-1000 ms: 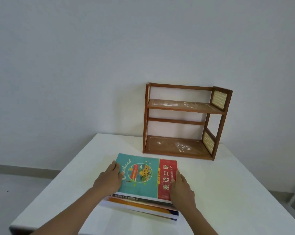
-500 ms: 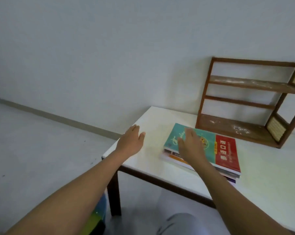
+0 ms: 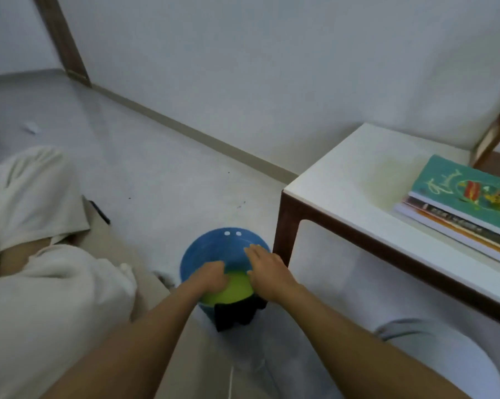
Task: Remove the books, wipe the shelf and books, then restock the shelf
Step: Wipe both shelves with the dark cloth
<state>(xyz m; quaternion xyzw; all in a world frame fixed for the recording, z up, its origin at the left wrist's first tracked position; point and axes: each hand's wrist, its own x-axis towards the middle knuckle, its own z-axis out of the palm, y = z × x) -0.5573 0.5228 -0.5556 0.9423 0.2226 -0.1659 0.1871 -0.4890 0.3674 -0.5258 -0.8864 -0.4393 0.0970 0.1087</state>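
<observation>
Both hands have left the books (image 3: pixel 470 208) on the table (image 3: pixel 355 180); left hand (image 3: pixel 211 276) is gripping a green cloth (image 3: pixel 231 292) in the blue bucket (image 3: pixel 214 254) on the floor (image 3: pixel 156 182), right hand (image 3: pixel 267 269) is lying flat beside it

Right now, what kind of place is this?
Probably a plain room in a home: bare white wall, pale floor, a low white table with stacked books, and a blue bucket on the floor.

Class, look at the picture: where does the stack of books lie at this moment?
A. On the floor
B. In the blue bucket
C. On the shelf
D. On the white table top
D: the stack of books lies flat on the white table top, while both hands reach into the blue bucket on the floor.
</observation>
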